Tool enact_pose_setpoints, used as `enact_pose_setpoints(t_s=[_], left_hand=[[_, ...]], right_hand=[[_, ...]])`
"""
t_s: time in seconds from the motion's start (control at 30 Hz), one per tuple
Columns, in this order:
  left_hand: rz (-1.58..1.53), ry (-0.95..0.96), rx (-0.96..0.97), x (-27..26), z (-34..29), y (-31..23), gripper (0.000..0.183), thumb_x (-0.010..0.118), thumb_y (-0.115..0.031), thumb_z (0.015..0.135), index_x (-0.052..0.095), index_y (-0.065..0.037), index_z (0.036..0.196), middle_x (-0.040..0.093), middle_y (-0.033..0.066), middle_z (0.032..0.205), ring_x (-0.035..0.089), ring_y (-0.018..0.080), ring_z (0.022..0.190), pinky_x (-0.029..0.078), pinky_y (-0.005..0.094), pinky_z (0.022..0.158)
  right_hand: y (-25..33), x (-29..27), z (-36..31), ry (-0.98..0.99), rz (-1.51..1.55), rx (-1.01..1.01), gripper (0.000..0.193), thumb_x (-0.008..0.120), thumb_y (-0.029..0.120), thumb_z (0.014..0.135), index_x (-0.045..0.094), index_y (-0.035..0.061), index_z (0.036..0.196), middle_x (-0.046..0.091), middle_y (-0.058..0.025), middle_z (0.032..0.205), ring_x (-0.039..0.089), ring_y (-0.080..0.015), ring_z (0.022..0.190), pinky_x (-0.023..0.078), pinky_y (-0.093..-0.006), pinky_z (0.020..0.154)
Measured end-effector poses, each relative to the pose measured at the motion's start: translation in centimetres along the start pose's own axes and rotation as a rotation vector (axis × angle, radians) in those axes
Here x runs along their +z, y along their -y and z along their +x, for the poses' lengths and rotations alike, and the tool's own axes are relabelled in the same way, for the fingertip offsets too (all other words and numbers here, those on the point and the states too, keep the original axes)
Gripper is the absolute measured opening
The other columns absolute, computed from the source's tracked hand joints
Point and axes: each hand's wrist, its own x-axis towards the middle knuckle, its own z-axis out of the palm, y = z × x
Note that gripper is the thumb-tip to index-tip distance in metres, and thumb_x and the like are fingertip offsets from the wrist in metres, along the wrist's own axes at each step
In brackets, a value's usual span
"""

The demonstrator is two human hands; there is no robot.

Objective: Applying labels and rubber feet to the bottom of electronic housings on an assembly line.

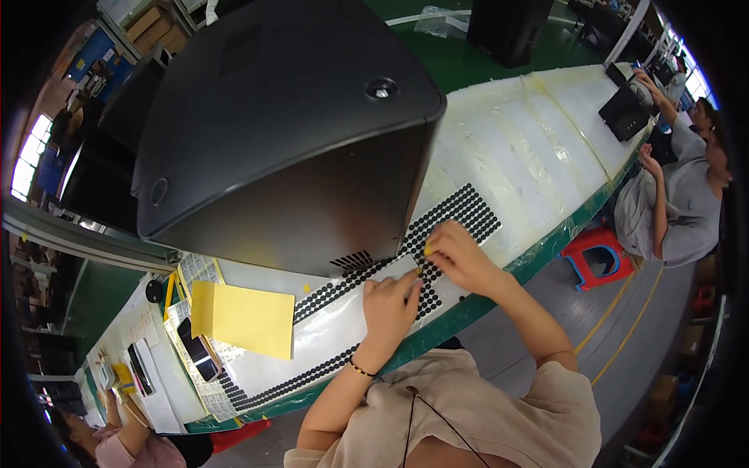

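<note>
Sheet: white backing sheet (343, 316) carrying rows of small black round pads (460, 212), running diagonally from lower left to right of centre; middle stretch bare and glossy, dots left along its edges and upper end.
Sheet place: flat on the white padded bench (538, 148), just below the big black cabinet (289, 117) filling the upper centre.
Left hand (390, 308): centre frame, palm down on the sheet, fingers curled and pressing near the dot rows; nothing seen held.
Right hand (460, 253): just right of and above the left hand, fingertips pinched narrow on a small yellow tool (427, 249), tip touching the sheet at the dots.
Hands: close together, almost touching.
Nearby: yellow envelope (243, 318) at left of centre; phone (197, 349) beside it, lower left.
</note>
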Motion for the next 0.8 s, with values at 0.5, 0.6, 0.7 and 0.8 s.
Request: enact_pose_setpoints(t_s=[0.5, 0.6, 0.7, 0.8], left_hand=[[-0.071, 0.027, -0.035, 0.0, -1.0, 0.8, 0.011, 0.07, -0.014, 0.081, 0.062, -0.007, 0.084, 0.046, 0.0017, 0.05, 0.044, 0.0211, 0.046, 0.035, 0.0323, 0.064], [-0.116, 0.033, -0.046, 0.0, -0.9, 0.4, 0.011, 0.07, -0.014, 0.081, 0.062, -0.007, 0.082, 0.043, 0.0015, 0.049, 0.043, 0.0206, 0.045, 0.035, 0.0323, 0.063], [-0.139, 0.018, -0.023, 0.1, -1.0, 0.8, 0.011, 0.071, -0.013, 0.08, 0.062, -0.006, 0.081, 0.04, 0.0011, 0.048, 0.041, 0.02, 0.044, 0.035, 0.0319, 0.062], [-0.147, 0.02, -0.018, -0.1, -1.0, 0.9, 0.011, 0.071, -0.013, 0.08, 0.062, -0.006, 0.081, 0.04, 0.001, 0.048, 0.041, 0.0197, 0.044, 0.035, 0.0317, 0.061]], right_hand=[[15.0, -12.9, 16.9, -0.26, 0.181, -0.381, 0.024, 0.063, -0.001, 0.083, 0.05, 0.004, 0.102, 0.05, -0.0046, 0.092, 0.05, -0.0162, 0.087, 0.042, -0.0349, 0.092], [16.1, -13.3, 17.7, -0.164, 0.243, -0.272, 0.018, 0.064, 0.0, 0.083, 0.051, 0.0031, 0.095, 0.05, -0.0031, 0.09, 0.05, -0.013, 0.084, 0.042, -0.0266, 0.08], [16.5, -13.6, 18.2, -0.108, 0.151, -0.279, 0.016, 0.064, 0.001, 0.083, 0.052, 0.0012, 0.094, 0.05, -0.0039, 0.088, 0.051, -0.0139, 0.081, 0.042, -0.0263, 0.078], [16.8, -13.5, 18.4, -0.109, 0.022, -0.317, 0.016, 0.064, 0.001, 0.083, 0.052, -0.0004, 0.093, 0.052, -0.0054, 0.086, 0.052, -0.0152, 0.079, 0.043, -0.0265, 0.077]])
